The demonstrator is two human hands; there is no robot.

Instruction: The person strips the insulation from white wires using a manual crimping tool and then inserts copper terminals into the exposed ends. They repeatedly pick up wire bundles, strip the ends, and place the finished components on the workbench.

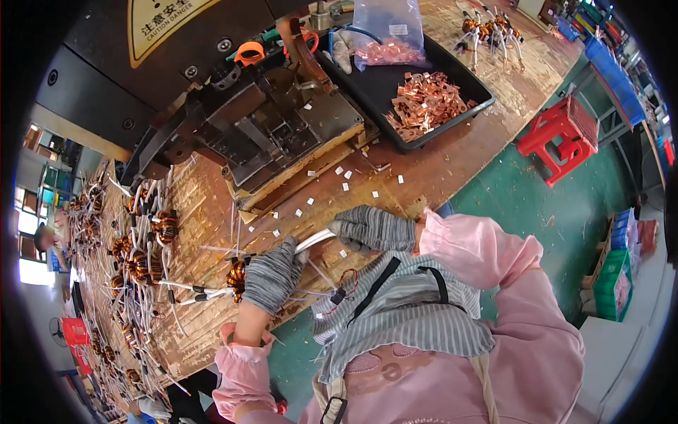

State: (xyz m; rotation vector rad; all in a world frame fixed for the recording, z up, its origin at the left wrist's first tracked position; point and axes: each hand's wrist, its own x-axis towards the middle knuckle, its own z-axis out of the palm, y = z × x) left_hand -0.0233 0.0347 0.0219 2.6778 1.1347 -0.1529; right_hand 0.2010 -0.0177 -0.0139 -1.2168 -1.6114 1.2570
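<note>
Apron (402, 325): grey-striped, it hangs bunched over my pink top (537, 353), closest to the lens.
Left hand (271, 275): gloved in grey, my fingers close around white leads (316, 241) near the table edge.
Right hand (374, 228): also gloved, my fingers clamp the other visible end of the leads.
Lead span: a short white stretch bridges my two hands, angled up toward the right.
Coil (236, 277): copper-wound, it sits just beside my left hand; its link to the leads is hidden.
Table (201, 215): worn wood carries more coils (145, 268) at left and scattered white chips (346, 186).
Press (261, 141): dark metal stands beyond my hands.
Tray (486, 104): black, it holds copper terminals (424, 106) and a clear bag (388, 32).
Stool (563, 138): red, it stands on the green floor (508, 194).
</note>
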